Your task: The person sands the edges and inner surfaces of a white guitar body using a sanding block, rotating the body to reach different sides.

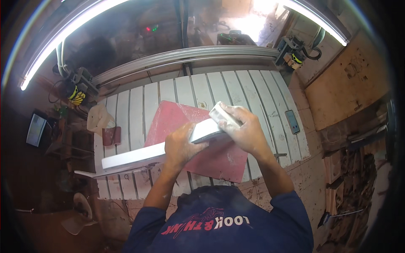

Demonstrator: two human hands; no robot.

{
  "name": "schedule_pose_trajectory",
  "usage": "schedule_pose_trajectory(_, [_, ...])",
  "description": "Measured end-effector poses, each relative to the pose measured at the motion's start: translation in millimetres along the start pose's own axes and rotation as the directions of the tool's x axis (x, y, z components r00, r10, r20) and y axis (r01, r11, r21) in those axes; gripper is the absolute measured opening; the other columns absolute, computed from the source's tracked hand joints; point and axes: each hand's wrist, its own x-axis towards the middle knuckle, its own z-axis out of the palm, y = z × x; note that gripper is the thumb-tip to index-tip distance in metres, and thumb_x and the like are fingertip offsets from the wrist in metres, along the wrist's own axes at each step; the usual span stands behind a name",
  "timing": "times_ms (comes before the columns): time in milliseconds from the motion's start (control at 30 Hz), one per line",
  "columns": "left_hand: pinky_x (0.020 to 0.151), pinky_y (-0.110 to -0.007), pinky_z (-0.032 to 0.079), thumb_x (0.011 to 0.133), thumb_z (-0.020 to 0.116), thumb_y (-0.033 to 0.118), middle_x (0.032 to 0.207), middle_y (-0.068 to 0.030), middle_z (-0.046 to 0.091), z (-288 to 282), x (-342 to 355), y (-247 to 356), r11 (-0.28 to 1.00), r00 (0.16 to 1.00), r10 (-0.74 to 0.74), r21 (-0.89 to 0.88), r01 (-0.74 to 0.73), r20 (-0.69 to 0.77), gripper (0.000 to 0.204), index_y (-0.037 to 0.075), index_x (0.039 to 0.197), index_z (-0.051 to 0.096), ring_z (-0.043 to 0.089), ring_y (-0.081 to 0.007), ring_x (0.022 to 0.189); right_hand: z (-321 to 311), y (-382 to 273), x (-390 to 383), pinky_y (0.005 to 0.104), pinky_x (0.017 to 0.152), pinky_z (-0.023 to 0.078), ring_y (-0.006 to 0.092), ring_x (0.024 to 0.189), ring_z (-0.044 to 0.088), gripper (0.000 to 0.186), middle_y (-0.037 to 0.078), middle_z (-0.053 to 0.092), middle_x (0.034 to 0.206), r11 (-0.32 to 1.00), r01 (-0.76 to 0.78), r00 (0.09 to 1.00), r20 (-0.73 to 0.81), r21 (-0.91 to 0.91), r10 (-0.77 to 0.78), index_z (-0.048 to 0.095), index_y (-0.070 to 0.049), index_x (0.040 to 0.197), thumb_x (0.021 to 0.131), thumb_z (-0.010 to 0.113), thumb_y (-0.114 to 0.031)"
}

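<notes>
A long white strip [133,154] lies diagonally above the slatted table, its right end raised over a dusty red sheet [215,166]. My left hand [180,147] is wrapped round the strip near its middle. My right hand [240,130], dusted white, grips a small pale block [217,113] against the strip's right end. Part of the strip is hidden behind my left hand.
The white slatted table [257,92] holds a phone [292,121] at right, red rolls [110,135] and a pale lumpy item [98,119] at left. A rail [190,55] with machine heads [293,55] spans the back. A monitor [36,129] stands left; wood offcuts [337,185] sit right.
</notes>
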Motion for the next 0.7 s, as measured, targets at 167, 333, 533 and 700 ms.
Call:
schedule_pose_trajectory(167, [0.074, -0.039, 0.058, 0.064, 0.094, 0.04, 0.095, -0.0135, 0.074, -3, 0, 1, 0.996, 0.992, -0.085, -0.028, 0.088, 0.089, 0.061, 0.009, 0.111, 0.071, 0.074, -0.032, 0.086, -1, -22, 7, 0.0442, 0.084, 0.052, 0.0308, 0.092, 0.063, 0.04, 0.011, 0.067, 0.108, 0.997, 0.07, 0.994, -0.082, -0.014, -0.071, 0.073, -0.012, 0.122, 0.084, 0.076, -0.021])
schedule_pose_trajectory(333, [0.073, -0.04, 0.058, 0.063, 0.094, 0.038, 0.096, -0.0116, 0.075, -4, 0, 4, 0.995, 0.993, -0.083, -0.039, 0.087, 0.088, 0.06, 0.011, 0.111, 0.071, 0.073, -0.0333, 0.084, -4, -13, 5, 0.0434, 0.082, 0.051, 0.0318, 0.092, 0.063, 0.042, 0.014, 0.067, 0.106, 0.988, 0.02, 1.0, -0.012, -0.153, -0.023, 0.072, -0.011, 0.123, 0.083, 0.076, -0.018])
schedule_pose_trajectory(533, [0.068, -0.044, 0.056, 0.061, 0.093, 0.036, 0.09, -0.0124, 0.073, -4, -5, 1, 0.997, 0.995, -0.076, -0.01, 0.076, 0.068, 0.059, 0.01, 0.109, 0.07, 0.072, -0.0341, 0.081, -2, -5, 17, 0.044, 0.085, 0.05, 0.03, 0.101, 0.063, 0.042, 0.013, 0.066, 0.106, 0.931, -0.266, 0.963, 0.108, 0.251, 0.246, 0.072, -0.01, 0.12, 0.079, 0.078, -0.017])
schedule_pose_trajectory(700, [0.067, -0.044, 0.057, 0.062, 0.092, 0.038, 0.09, -0.0123, 0.073, -3, -4, 4, 0.998, 0.995, -0.065, 0.006, 0.064, 0.079, 0.059, 0.01, 0.109, 0.069, 0.072, -0.0335, 0.079, -8, -21, 11, 0.0429, 0.087, 0.051, 0.0303, 0.102, 0.063, 0.042, 0.014, 0.067, 0.109, 0.995, 0.024, 0.996, 0.083, -0.096, -0.016, 0.072, -0.01, 0.124, 0.083, 0.076, -0.02])
